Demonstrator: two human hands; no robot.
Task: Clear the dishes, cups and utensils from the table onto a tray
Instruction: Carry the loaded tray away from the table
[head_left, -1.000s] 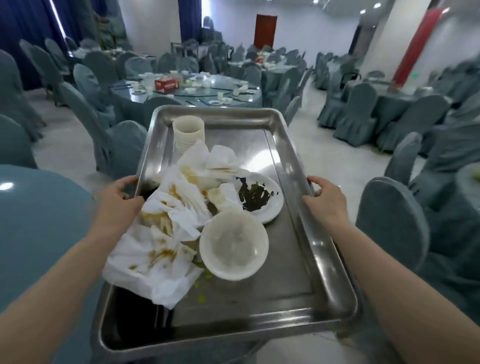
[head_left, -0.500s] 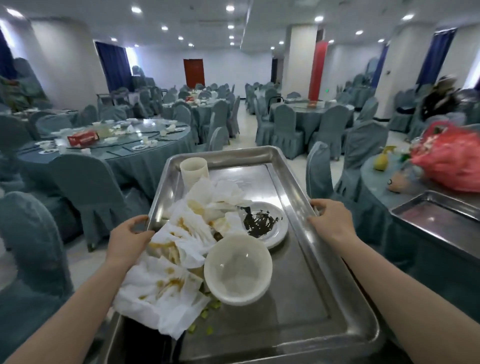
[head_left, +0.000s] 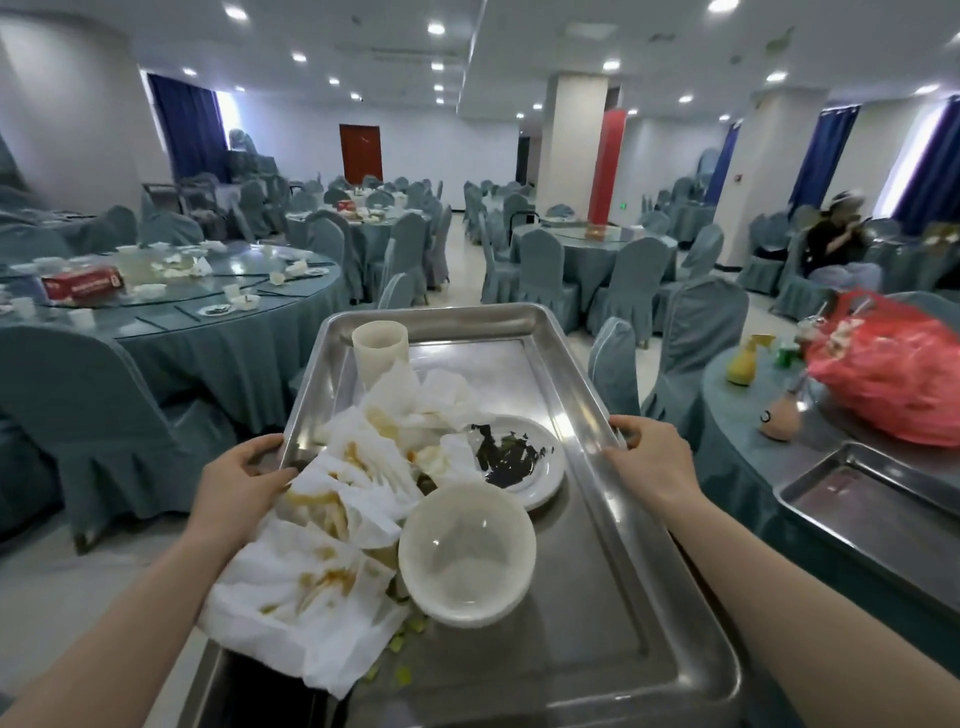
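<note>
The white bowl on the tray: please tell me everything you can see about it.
The white bowl is round, deep and glossy, probably ceramic or melamine. It sits upright on the metal tray, near the middle. Inside it looks empty, with a faint smeared film. Its far rim overlaps the edge of the small plate holding dark residue, and its left side meets the stained paper napkins. Neither hand touches it.
</note>
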